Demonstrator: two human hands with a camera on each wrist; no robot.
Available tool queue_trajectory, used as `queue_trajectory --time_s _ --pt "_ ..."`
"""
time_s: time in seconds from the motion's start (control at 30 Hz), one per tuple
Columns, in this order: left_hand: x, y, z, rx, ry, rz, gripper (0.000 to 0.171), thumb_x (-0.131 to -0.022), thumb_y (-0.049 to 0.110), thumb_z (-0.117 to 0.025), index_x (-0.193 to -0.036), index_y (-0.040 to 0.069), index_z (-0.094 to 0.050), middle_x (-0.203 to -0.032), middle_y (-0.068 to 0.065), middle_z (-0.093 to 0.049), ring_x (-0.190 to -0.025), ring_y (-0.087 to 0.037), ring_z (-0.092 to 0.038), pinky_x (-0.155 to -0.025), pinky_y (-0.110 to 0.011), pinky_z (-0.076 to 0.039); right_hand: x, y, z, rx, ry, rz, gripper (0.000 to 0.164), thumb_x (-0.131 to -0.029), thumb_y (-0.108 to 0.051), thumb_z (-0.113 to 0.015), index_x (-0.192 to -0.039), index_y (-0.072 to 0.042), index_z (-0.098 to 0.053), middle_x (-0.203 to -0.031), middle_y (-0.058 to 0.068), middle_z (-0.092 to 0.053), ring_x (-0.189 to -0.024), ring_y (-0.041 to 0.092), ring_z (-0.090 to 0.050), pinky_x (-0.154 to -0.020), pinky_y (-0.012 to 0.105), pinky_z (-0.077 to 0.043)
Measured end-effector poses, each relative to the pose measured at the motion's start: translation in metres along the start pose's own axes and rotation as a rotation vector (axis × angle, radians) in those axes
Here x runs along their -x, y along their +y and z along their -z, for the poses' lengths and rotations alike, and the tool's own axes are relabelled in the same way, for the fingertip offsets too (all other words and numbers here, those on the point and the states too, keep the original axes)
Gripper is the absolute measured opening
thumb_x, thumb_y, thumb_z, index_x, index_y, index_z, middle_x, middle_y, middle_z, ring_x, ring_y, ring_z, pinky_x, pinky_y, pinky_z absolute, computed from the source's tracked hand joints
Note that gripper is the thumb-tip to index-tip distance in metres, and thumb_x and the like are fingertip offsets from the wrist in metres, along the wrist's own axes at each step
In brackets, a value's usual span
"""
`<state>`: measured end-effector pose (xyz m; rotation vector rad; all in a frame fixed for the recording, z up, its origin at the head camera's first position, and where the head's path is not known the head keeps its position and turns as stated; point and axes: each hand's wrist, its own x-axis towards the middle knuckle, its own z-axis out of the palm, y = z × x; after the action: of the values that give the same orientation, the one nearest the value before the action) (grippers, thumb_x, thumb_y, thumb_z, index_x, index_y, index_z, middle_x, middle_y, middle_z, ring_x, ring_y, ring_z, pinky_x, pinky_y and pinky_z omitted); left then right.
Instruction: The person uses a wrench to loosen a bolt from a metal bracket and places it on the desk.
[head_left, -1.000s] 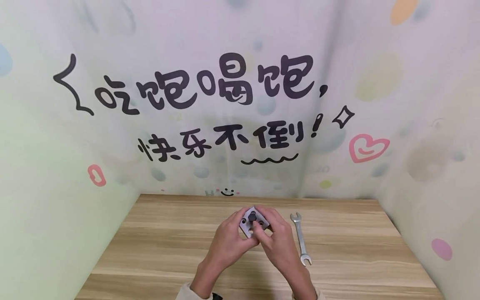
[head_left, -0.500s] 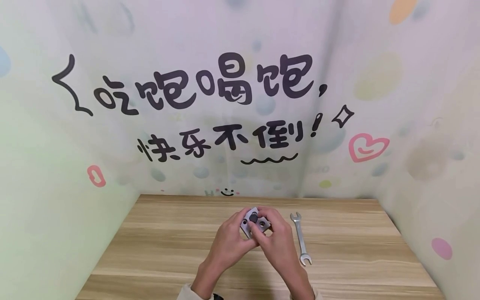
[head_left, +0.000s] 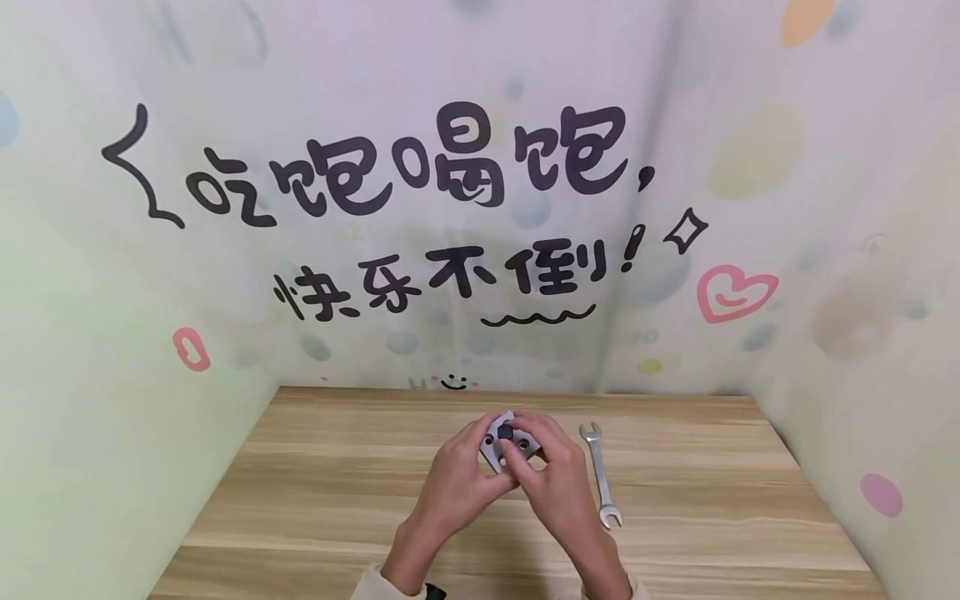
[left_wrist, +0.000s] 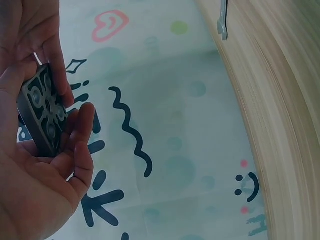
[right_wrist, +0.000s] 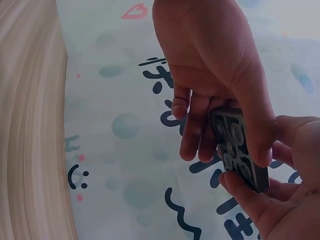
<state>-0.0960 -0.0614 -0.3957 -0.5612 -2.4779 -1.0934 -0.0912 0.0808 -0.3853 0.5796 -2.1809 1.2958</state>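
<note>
A square grey metal plate [head_left: 493, 452] with round holes is held above the table, its face turned up. My left hand [head_left: 453, 477] grips it along the left side. A black hex bolt [head_left: 506, 432] stands in the plate near its far corner. The thumb and index finger of my right hand [head_left: 557, 468] pinch the bolt's head. Seen in the left wrist view, the plate's underside [left_wrist: 46, 112] has a recessed pattern with round bosses. The right wrist view shows that same patterned side [right_wrist: 232, 142] between both hands' fingers. The bolt's shank is hidden.
A silver double open-ended wrench [head_left: 602, 479] lies on the wood-grain table [head_left: 330, 483], right of my right hand. Behind the table rises a pale printed wall [head_left: 450, 350] with black lettering. Similar walls stand at both sides.
My right thumb and index finger have shifted on the bolt's head, the thumb moving up and left against it. The plate stays in my left hand, and the wrench has not moved.
</note>
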Motion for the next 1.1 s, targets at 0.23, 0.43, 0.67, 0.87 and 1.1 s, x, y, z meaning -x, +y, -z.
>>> queue_trajectory --time_s 0.23,0.43,0.67,0.87,1.1 --pt "0.0001 -0.0003 0.0016 0.012 0.003 0.005 0.059 -0.07 0.034 -0.071 -0.123 0.017 -0.05 -0.11 0.006 -0.057 -0.089 -0.006 -0.055 -0.072 -0.025 -0.047 -0.0007 0.0009 0.0003 -0.002 0.008 0.061 0.023 -0.083 -0.013 -0.063 -0.106 -0.01 -0.064 -0.109 0.002 -0.059 -0.093 0.012 -0.059 -0.064 0.021 -0.05" --pt "0.0003 -0.0007 0.001 0.003 0.022 -0.007 0.058 -0.069 0.034 -0.071 -0.121 0.018 -0.051 -0.107 0.008 -0.058 -0.087 -0.005 -0.054 -0.071 -0.024 -0.046 -0.0011 0.002 0.0008 0.022 -0.003 0.081 0.025 -0.082 -0.006 -0.062 -0.107 -0.011 -0.064 -0.109 0.001 -0.058 -0.094 0.012 -0.059 -0.067 0.022 -0.05" --pt "0.0009 0.001 0.0011 -0.009 0.017 0.013 0.058 -0.069 0.036 -0.071 -0.121 0.018 -0.052 -0.108 0.007 -0.058 -0.088 -0.004 -0.054 -0.071 -0.024 -0.046 -0.0008 0.0026 0.0022 0.046 -0.041 0.071 0.027 -0.083 -0.008 -0.062 -0.109 -0.011 -0.063 -0.109 0.001 -0.058 -0.096 0.014 -0.058 -0.073 0.025 -0.05" --pt "0.001 0.0008 0.0014 -0.04 0.02 -0.008 0.062 -0.066 0.036 -0.074 -0.12 0.016 -0.052 -0.103 0.006 -0.059 -0.086 -0.005 -0.055 -0.073 -0.026 -0.047 -0.0004 -0.0014 0.0024 -0.005 -0.092 -0.068 0.043 -0.078 -0.029 -0.069 -0.115 -0.013 -0.053 -0.106 -0.005 -0.056 -0.091 0.009 -0.057 -0.071 0.025 -0.05" --pt "0.0006 0.001 0.0011 -0.017 0.009 0.0 0.059 -0.068 0.038 -0.073 -0.12 0.02 -0.051 -0.107 0.008 -0.058 -0.092 -0.005 -0.055 -0.076 -0.027 -0.047 -0.0006 -0.0009 -0.0001 0.052 -0.02 -0.013 0.03 -0.078 -0.028 -0.068 -0.103 -0.014 -0.058 -0.103 -0.003 -0.058 -0.087 0.01 -0.058 -0.067 0.026 -0.05"
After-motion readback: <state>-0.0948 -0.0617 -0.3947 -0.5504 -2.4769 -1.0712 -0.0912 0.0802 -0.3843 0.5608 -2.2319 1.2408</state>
